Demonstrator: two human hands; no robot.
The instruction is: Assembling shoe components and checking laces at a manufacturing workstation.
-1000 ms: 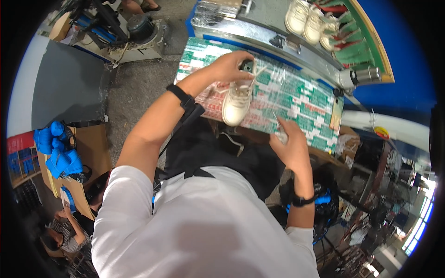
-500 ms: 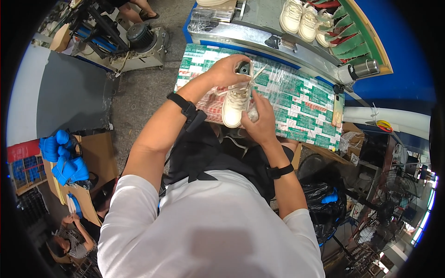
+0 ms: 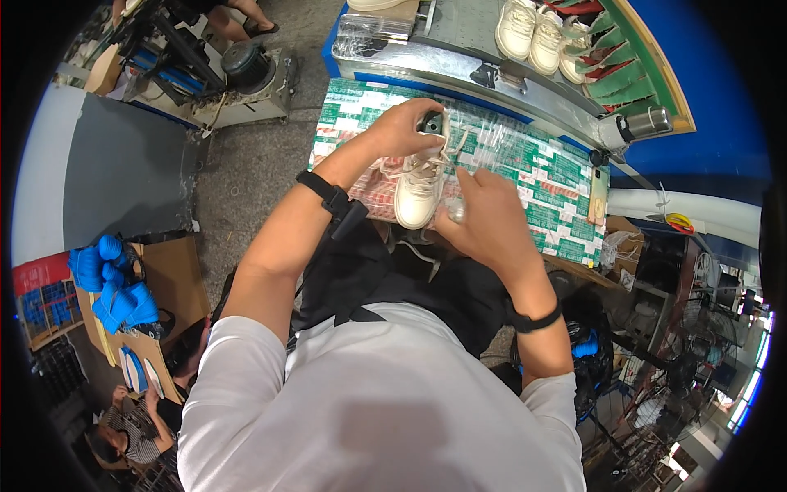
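A cream-white sneaker (image 3: 418, 193) with loose laces lies on the green-and-white patterned work table (image 3: 557, 176), toe pointing toward me. My left hand (image 3: 406, 127) grips its heel end at the far side. My right hand (image 3: 484, 217) rests against the shoe's right side near the toe, fingers curled on it. Both wrists wear dark bands.
Several more cream sneakers (image 3: 533, 33) sit on a metal conveyor shelf beyond the table. A grey machine (image 3: 246, 74) stands on the floor to the left. Blue shoe forms (image 3: 111, 283) lie on a cardboard surface at lower left, where another person (image 3: 123, 426) sits.
My right hand moved from the table's right part onto the sneaker's side. The left hand has stayed on the heel, and the shoe has shifted slightly.
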